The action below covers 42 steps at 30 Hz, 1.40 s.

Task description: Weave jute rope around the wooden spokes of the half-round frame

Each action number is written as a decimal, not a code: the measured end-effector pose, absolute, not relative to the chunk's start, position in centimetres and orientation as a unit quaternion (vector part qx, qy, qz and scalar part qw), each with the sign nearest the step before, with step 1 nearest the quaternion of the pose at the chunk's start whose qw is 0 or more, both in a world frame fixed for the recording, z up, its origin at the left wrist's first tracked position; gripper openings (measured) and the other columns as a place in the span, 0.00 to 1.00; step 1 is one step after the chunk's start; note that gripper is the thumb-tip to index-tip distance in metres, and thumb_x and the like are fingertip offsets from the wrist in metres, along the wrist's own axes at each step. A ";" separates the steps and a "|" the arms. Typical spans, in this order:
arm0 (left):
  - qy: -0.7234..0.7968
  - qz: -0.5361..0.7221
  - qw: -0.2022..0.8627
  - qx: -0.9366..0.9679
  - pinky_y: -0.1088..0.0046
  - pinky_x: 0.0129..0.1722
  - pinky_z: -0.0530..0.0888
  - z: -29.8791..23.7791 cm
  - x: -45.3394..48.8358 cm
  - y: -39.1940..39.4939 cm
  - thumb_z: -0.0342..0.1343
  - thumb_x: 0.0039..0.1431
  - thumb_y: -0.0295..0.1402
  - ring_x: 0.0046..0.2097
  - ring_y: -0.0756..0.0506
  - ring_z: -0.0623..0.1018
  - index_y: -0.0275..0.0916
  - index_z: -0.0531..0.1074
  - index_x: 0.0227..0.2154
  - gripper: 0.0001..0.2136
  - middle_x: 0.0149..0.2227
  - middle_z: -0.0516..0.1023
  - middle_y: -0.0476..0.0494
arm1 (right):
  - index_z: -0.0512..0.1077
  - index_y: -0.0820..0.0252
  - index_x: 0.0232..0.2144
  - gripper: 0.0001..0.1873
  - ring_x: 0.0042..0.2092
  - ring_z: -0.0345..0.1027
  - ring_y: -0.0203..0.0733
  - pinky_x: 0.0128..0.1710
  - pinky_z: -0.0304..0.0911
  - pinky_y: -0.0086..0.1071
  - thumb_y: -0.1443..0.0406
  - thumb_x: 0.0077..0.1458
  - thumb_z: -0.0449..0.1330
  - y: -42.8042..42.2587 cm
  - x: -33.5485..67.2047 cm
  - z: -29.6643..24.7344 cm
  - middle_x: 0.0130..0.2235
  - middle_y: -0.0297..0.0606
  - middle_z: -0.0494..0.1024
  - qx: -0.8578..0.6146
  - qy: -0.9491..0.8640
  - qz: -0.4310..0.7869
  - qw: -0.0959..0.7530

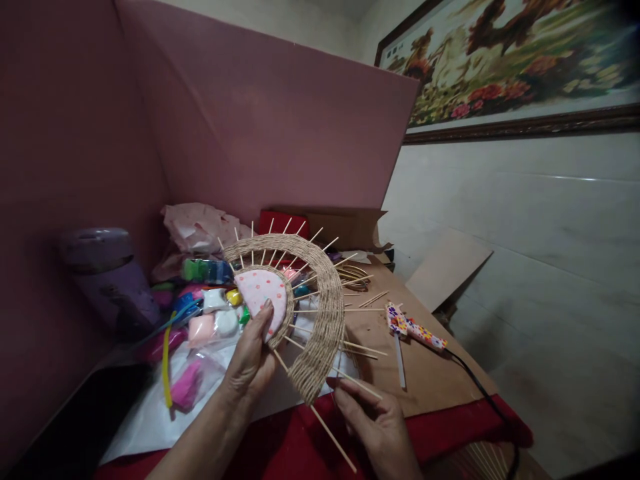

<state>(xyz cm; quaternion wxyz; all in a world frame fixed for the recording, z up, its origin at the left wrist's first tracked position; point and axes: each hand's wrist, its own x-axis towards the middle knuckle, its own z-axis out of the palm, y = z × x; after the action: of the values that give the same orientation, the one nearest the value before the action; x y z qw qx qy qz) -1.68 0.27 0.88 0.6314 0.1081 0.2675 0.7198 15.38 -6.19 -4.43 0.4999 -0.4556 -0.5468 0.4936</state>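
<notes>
A half-round woven fan [327, 287] is held up over the table. Thin wooden sticks spread out from its centre, and a wide band of twisted tan twine is woven across them. At its centre sits a pale pink half-disc [267, 290] with coral dots, edged in twine. My left hand [255, 357] grips this centre, thumb on the dotted face and fingers behind it. At the lower right edge of the band, my right hand [370, 417] is closed, thumb and forefinger together beside a stick. What lies between those fingertips is hidden.
A flower-patterned glue gun [417, 331] with a black cord lies at the right on brown board [440, 380]. Packets of coloured clay [203, 330] cover the left side. Behind are a purple container [107, 280], crumpled pink cloth [200, 227] and loose sticks [374, 298].
</notes>
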 end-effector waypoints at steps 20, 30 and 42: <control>0.258 0.721 0.633 0.109 0.70 0.40 0.75 1.1 -1.2 0.0 0.49 0.59 0.27 0.33 0.48 0.78 0.34 0.72 0.39 0.09 0.32 0.79 0.42 | 0.73 0.62 0.37 0.10 0.25 0.68 0.37 0.27 0.62 0.27 0.70 0.55 0.53 -8.3 15.9 -3.1 0.24 0.39 0.74 -0.454 -0.763 -0.028 0.458; 0.240 0.726 0.638 0.093 0.70 0.41 0.74 1.0 -1.2 0.0 0.48 0.59 0.26 0.30 0.50 0.78 0.35 0.72 0.37 0.08 0.30 0.79 0.44 | 0.72 0.64 0.44 0.14 0.22 0.66 0.35 0.22 0.60 0.26 0.71 0.56 0.51 -8.3 15.3 -5.2 0.21 0.37 0.72 -0.427 -0.762 -0.032 0.485; 0.222 0.726 0.648 0.064 0.71 0.43 0.73 1.4 -1.1 -0.1 0.49 0.58 0.27 0.34 0.49 0.78 0.37 0.72 0.39 0.09 0.33 0.79 0.44 | 0.72 0.69 0.39 0.11 0.23 0.70 0.36 0.24 0.65 0.25 0.74 0.53 0.53 -8.3 15.5 -6.0 0.23 0.40 0.75 -0.387 -0.783 -0.043 0.485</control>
<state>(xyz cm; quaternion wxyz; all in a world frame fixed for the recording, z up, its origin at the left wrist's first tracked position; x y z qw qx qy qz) -1.06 -0.06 1.36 0.6481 0.0641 0.2216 0.7258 15.51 -8.26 -6.03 0.4852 -0.3871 -0.7828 -0.0433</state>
